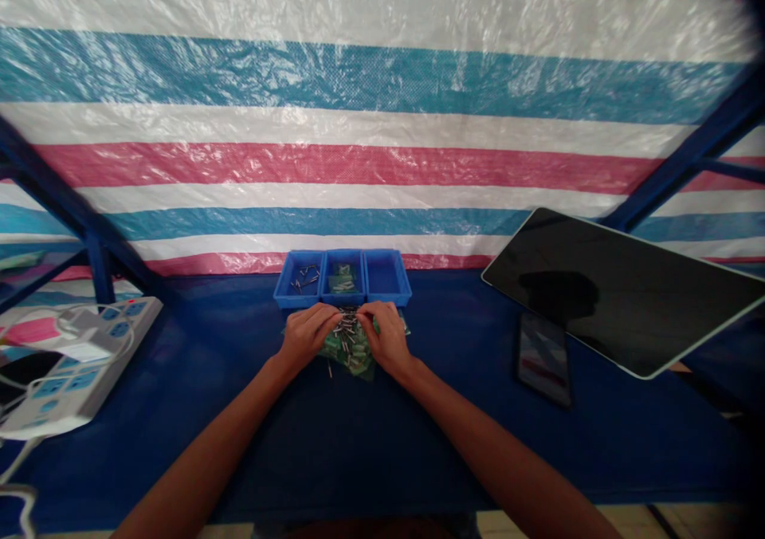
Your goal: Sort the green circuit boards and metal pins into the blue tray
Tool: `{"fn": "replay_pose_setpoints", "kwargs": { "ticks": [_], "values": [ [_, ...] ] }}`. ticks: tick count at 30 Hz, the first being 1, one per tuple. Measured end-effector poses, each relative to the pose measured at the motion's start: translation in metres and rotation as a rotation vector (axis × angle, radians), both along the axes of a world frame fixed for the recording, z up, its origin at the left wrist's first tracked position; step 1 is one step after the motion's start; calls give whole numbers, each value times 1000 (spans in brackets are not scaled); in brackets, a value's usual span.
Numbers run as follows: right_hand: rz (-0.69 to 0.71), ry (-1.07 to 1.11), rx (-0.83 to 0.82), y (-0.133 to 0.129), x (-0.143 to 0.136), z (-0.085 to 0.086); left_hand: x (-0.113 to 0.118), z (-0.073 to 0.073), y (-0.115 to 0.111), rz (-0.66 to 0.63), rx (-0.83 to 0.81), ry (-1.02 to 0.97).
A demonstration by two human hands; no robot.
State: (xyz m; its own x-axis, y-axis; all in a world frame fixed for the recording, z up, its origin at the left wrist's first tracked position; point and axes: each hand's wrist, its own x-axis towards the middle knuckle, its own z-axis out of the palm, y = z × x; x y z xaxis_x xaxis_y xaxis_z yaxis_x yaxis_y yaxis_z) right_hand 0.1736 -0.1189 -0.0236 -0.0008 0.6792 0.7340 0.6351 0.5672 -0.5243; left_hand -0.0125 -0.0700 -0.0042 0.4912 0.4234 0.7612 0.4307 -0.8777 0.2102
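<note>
My left hand [307, 332] and my right hand [387, 336] face each other over a heap of small metal pins or screws [347, 333]. The fingertips of both are pinched together at the far side of the heap; whatever they grip is too small to make out. Beneath and around the metal pieces lie small green plastic packets [358, 361], partly covered by my hands. One loose piece [330, 370] rests on the near side. Directly behind my hands stands a blue three-compartment tray [387, 276]. Its left compartment holds several metal pieces [307, 277], its middle one green packets [343, 283].
A dark-screened panel [633, 292] leans at the right, with a phone [543, 359] at its lower left edge. White power strips [77, 387] with cables occupy the left side. Striped plastic sheeting [382, 164] and blue frame bars [675, 164] bound the blue table [454, 411].
</note>
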Motion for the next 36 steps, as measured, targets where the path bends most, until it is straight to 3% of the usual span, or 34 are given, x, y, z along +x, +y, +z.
{"fn": "replay_pose_setpoints", "kwargs": {
  "ticks": [13,28,36],
  "values": [
    [-14,-4,6,0,1,-1,1,0,-2,-17,-34,-25],
    [5,-20,39,1,1,2,2,3,-2,-57,93,-87],
    [-12,-26,55,2,1,0,2,2,-3,-47,70,-85]
  ]
}}
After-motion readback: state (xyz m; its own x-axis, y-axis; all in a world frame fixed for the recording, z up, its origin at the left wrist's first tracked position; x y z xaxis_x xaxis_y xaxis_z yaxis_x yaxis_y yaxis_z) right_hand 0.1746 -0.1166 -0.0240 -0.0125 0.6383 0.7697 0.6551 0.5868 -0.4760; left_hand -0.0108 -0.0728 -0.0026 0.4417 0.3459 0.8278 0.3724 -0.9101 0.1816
